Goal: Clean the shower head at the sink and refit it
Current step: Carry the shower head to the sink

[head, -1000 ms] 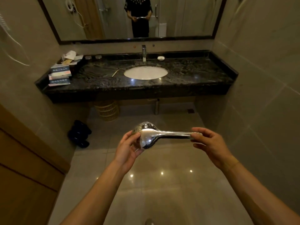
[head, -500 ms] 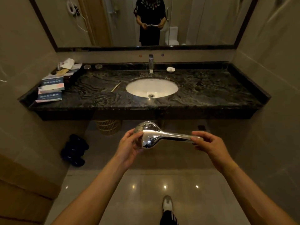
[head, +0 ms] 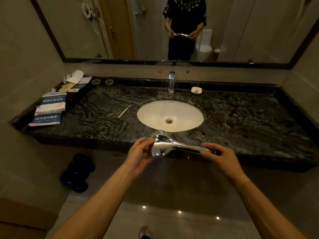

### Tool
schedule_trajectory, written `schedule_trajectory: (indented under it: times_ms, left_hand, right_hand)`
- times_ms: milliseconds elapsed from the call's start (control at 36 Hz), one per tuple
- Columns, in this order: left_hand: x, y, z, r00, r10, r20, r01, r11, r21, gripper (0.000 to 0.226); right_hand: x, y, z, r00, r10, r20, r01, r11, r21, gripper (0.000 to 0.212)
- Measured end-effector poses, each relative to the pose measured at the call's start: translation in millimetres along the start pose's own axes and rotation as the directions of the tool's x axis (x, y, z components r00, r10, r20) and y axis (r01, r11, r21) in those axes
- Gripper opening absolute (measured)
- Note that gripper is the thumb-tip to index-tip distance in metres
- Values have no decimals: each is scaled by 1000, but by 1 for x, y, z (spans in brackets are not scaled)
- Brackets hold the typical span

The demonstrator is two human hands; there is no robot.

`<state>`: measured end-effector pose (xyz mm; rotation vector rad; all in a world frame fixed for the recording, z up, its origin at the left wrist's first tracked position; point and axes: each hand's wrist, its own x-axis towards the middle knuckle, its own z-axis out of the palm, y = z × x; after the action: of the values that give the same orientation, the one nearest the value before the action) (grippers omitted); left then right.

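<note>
I hold the chrome shower head, left hand cupping, right hand pinching; slick chrome could slip before the basin at 12 o'clock

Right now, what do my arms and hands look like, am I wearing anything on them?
Both forearms are bare as far as the picture shows: no sleeves, gloves or watch. The left hand and the right hand show no rings that I can make out in the dim light. In the mirror your reflection wears a dark top with short sleeves and a faint pattern.
</note>
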<state>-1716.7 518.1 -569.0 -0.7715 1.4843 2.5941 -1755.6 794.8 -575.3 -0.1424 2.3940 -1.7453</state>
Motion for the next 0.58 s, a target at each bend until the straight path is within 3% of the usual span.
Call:
schedule_trajectory:
  times_ms: [167,250,361,500,583]
  left_hand:
    - [80,18,6,1000,-22,4,22,999,-26,27]
    - [123,30,7,999,-33,20,33,999,-16,15]
    - [184,53,9,998,-66,21,66,998,6,18]
    - [256,79,13,992,-127,-2,127,991,29,24]
    - [296,89,19,984,-179,-18,180,982,65,25]
  right_hand:
    - [78,11,11,1000,0,-2,0,997,-73,30]
    - [122,14,21,999,-38,1,38,991,-129,28]
    - [178,15,37,998,-53,-21,45,961,-273,30]
    - [242,9,61,995,-86,-47,45,833,-551,52]
    - [282,9,83,998,-66,1,54,802,-595,63]
